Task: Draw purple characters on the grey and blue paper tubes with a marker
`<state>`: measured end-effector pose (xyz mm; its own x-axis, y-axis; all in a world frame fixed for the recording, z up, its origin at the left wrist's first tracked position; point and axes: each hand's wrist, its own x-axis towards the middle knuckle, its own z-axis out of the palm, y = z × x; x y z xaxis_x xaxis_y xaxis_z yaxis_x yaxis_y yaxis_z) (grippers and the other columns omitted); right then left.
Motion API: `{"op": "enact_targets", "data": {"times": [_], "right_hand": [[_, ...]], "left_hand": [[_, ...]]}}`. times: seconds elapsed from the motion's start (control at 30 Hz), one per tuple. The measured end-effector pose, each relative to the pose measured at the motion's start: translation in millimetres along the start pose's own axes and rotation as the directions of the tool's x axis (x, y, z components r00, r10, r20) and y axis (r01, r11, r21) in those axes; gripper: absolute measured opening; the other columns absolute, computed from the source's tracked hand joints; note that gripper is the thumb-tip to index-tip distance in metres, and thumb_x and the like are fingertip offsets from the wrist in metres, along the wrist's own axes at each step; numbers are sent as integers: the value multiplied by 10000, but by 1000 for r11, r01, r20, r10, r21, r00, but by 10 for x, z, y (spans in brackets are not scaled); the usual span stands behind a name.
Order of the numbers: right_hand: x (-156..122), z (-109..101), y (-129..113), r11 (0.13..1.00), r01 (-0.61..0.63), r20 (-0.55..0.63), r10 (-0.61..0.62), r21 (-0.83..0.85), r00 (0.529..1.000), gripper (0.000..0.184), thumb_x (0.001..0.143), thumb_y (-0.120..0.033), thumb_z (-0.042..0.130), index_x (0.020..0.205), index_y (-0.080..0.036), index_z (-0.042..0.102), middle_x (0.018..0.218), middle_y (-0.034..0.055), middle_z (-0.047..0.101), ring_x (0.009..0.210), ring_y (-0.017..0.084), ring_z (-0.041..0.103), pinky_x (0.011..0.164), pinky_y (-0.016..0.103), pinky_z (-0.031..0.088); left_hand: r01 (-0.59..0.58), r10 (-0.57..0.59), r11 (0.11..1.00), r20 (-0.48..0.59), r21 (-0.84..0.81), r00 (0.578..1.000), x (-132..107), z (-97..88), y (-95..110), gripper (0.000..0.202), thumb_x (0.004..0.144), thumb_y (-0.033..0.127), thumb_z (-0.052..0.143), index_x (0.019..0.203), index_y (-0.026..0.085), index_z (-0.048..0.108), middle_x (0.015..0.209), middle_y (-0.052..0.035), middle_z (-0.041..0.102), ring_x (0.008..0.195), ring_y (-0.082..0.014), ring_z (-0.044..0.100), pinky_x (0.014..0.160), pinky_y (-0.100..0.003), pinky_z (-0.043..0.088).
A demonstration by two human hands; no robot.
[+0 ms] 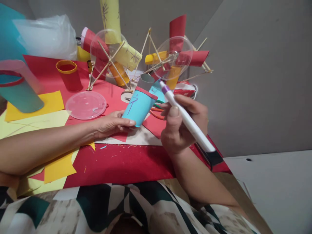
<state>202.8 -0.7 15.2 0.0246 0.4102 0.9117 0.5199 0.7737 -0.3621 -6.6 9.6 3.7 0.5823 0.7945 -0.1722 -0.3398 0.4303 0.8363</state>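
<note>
My left hand (pixel 113 125) grips a cardboard tube (pixel 138 107) near its lower end. Light blue paper wraps the tube, with a red band near the upper rim, and a dark line drawing shows on its side. The tube leans to the right, its grey open end up. My right hand (pixel 184 122) is closed around a white marker pen (pixel 195 128), just right of the tube. The marker's purple tip end points up and left, apart from the paper; its dark end points down and right.
Two stick-and-paper pinwheel models (pixel 109 60) stand behind the tube. A clear plastic lid (pixel 86 105), a red cup with a yellow rim (pixel 70 78) and a teal cup (pixel 23 96) are at the left. Scissors with orange and green handles (pixel 157 112) lie behind my hands. Yellow paper (pixel 59 169) lies near my left forearm.
</note>
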Motion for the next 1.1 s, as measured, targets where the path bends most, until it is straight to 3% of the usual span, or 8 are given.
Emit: {"op": "enact_targets", "data": {"times": [0.13,0.37,0.73,1.1], "right_hand": [[-18,-1,-17,998,42,-84,-38,47,996,185,1026,-383,684,1168,-265,668,865,-13,749,722,208,794,636,374,635],[122,56,-3,940,298,-74,-313,-163,947,17,998,-269,650,1013,-262,655,790,-54,745,651,168,721,897,514,632],[108,84,-49,938,288,-16,-296,-193,955,31,1003,-262,618,980,-267,638,797,-57,730,687,163,745,962,521,624],[91,125,-48,952,263,-34,-271,-156,962,50,992,-235,639,1023,-267,618,825,-71,737,702,157,738,995,494,568]], "left_hand": [[22,-24,999,-42,-44,999,-3,20,24,451,648,276,1042,938,126,730,887,-35,711,848,-162,669,880,-350,535],[29,-32,998,-61,-46,998,5,19,29,513,592,301,1078,936,130,738,889,-30,710,851,-161,655,862,-332,531],[-9,9,1000,-26,-3,1000,10,-4,13,403,678,304,1024,873,155,705,842,-20,663,807,-164,597,827,-352,503],[3,-4,1000,-36,-23,999,15,5,23,444,643,298,1044,888,152,704,849,-20,671,797,-157,596,819,-348,503]]}}
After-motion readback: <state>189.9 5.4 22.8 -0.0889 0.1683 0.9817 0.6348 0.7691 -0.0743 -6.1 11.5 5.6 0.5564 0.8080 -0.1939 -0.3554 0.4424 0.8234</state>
